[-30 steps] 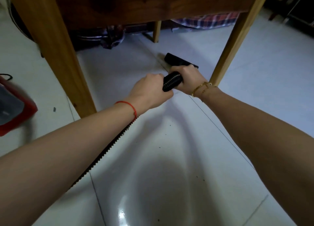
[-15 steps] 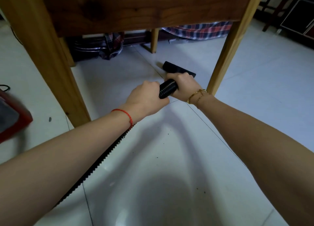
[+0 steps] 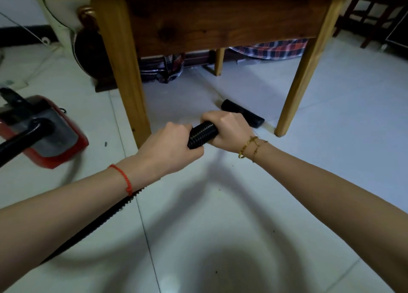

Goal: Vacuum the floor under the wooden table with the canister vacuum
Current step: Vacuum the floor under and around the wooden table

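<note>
Both hands grip a black ribbed vacuum hose (image 3: 202, 134). My left hand (image 3: 170, 148) holds it nearer me, and my right hand (image 3: 227, 128) holds it further forward. The black floor nozzle (image 3: 242, 113) lies on the white tiled floor (image 3: 220, 226) between the front legs of the wooden table (image 3: 220, 25), close to the right front leg (image 3: 293, 98). The hose runs back under my left forearm. The red and grey canister vacuum (image 3: 46, 134) sits on the floor at the left.
The table's left front leg (image 3: 123, 72) stands just left of my hands. Plaid cloth (image 3: 276, 49) and dark bundles lie behind the table. Dark furniture (image 3: 375, 17) stands at the far right. Small dark specks dot the tiles near me.
The view has pulled back and lifted, so more of the table and the canister vacuum show. The nozzle has slid back toward me, nearer the right front leg. Both hands keep their grip.
</note>
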Demonstrator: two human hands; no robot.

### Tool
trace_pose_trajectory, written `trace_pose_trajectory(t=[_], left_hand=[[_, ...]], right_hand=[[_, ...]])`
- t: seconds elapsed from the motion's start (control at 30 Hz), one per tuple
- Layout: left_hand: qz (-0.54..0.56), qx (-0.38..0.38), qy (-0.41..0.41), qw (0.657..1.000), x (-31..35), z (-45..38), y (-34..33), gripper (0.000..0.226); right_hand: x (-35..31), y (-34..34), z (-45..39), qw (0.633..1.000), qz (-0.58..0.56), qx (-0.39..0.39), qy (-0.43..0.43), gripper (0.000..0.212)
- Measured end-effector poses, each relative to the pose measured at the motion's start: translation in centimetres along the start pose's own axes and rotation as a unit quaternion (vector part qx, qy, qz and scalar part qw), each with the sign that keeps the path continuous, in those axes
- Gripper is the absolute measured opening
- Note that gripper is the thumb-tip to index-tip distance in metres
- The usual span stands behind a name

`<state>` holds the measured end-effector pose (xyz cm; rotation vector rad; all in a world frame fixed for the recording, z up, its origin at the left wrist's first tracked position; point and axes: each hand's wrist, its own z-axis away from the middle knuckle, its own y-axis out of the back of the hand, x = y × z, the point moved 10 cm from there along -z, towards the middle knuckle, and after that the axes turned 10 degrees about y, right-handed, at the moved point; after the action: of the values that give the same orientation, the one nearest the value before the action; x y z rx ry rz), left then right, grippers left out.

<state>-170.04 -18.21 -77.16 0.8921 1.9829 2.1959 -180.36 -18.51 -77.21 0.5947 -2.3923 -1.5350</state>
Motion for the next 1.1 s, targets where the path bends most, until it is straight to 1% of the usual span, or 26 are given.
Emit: trace_pose_trajectory(t=[0.23, 0.37, 0.53, 0.63, 0.73, 0.97, 1.1], left_hand=[[-0.022, 0.012, 0.009, 1.0, -2.1, 3.0, 2.5, 0.019], [-0.026, 0.019, -0.002, 0.999, -1.6, 2.6, 3.1, 0.023], [-0.019, 0.018, -0.022, 0.999, 0.3, 0.2, 2.0, 0.02], [-0.014, 0.014, -0.033, 0.999, 1.7, -2.1, 0.6, 0.022], [0.0, 0.008, -0.025, 1.0, 2.8, -4.6, -0.8, 0.026], [0.028, -0.009, -0.01, 1.0, 5.4, -9.3, -4.1, 0.021], [0.028, -0.004, -0.003, 1.0, 6.1, -11.6, -6.1, 0.018]], right_hand=[[-4.2, 0.6, -1.3, 0.999, 0.01, 0.01, 0.044, 0.02], [-3.6, 1.1, -1.5, 1.0, 0.01, 0.018, 0.014, 0.021], [-0.2, 1.1, -0.6, 0.999, 0.014, 0.016, -0.04, 0.022], [2.7, 0.7, 0.0, 0.998, 0.017, 0.007, -0.066, 0.021], [5.7, 0.1, 0.4, 0.996, 0.01, -0.003, -0.092, 0.022], [11.9, -1.7, 1.6, 0.991, -0.001, -0.015, -0.134, 0.02], [14.8, -3.1, 2.0, 0.986, 0.04, -0.035, -0.159, 0.021]])
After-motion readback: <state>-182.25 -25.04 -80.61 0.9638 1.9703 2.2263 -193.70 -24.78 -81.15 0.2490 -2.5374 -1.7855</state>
